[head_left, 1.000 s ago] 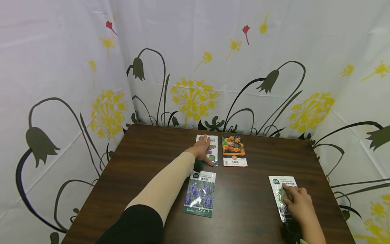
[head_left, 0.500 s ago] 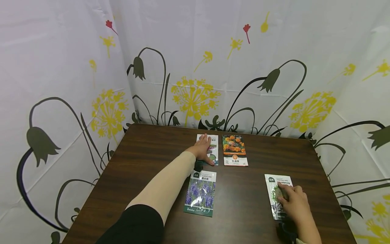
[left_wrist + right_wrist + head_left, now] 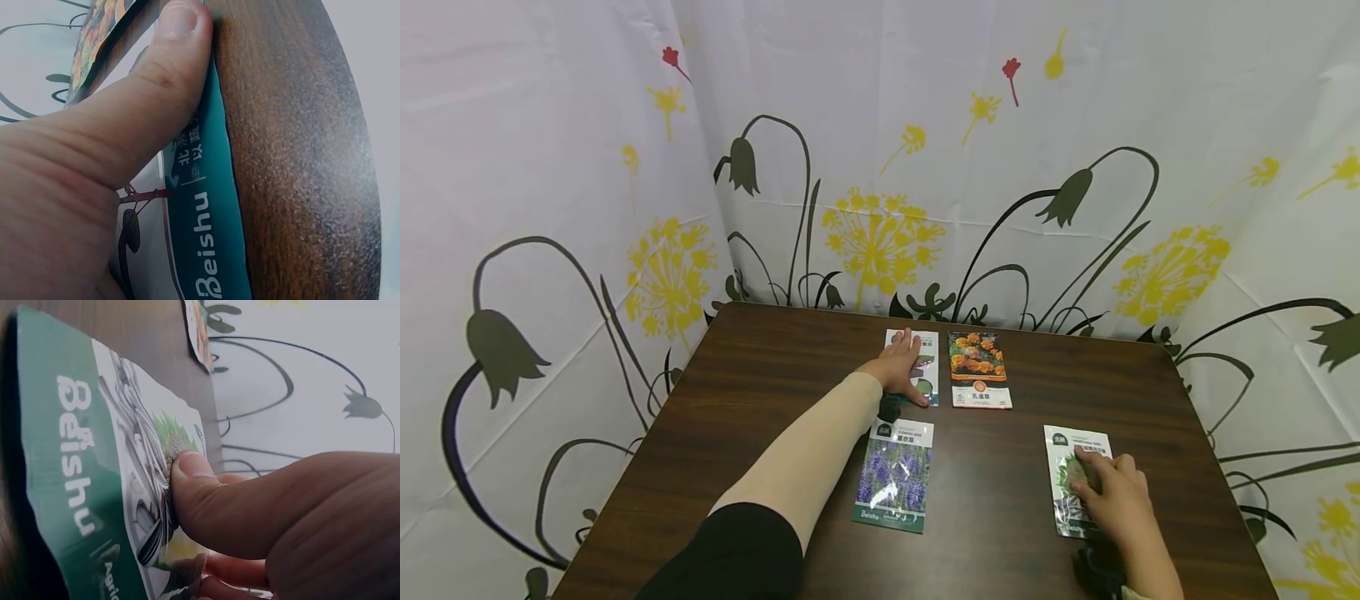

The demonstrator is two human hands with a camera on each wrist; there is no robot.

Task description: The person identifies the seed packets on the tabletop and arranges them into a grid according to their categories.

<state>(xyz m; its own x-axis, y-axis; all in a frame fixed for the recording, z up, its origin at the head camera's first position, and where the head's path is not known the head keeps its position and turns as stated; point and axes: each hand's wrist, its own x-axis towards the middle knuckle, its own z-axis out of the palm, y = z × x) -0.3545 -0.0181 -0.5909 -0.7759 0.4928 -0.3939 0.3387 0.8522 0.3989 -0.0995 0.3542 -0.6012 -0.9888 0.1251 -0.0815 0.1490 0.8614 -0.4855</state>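
At the back of the table, my left hand (image 3: 897, 367) rests spread over a white seed packet (image 3: 928, 371), covering its left half. In the left wrist view, the thumb (image 3: 178, 37) lies across that packet's teal lower strip (image 3: 203, 219). On the right, my right hand (image 3: 1120, 492) grips another seed packet (image 3: 1067, 500), white with a green plant picture. The right wrist view shows the thumb (image 3: 197, 472) on this packet's printed face and curled fingers (image 3: 234, 572) by its edge, with a dark shadow along the green strip (image 3: 56, 444).
An orange-flower seed packet (image 3: 976, 367) lies just right of the left-hand packet. Nearer the front lies a purple-flower seed packet (image 3: 892, 475), below the left forearm. The brown wooden table (image 3: 1000, 517) backs onto a white curtain (image 3: 887, 100) printed with flowers.
My right hand has moved left and slightly toward the back, taking its seed packet along. The left hand stays on its packet, and the other two packets have not moved.
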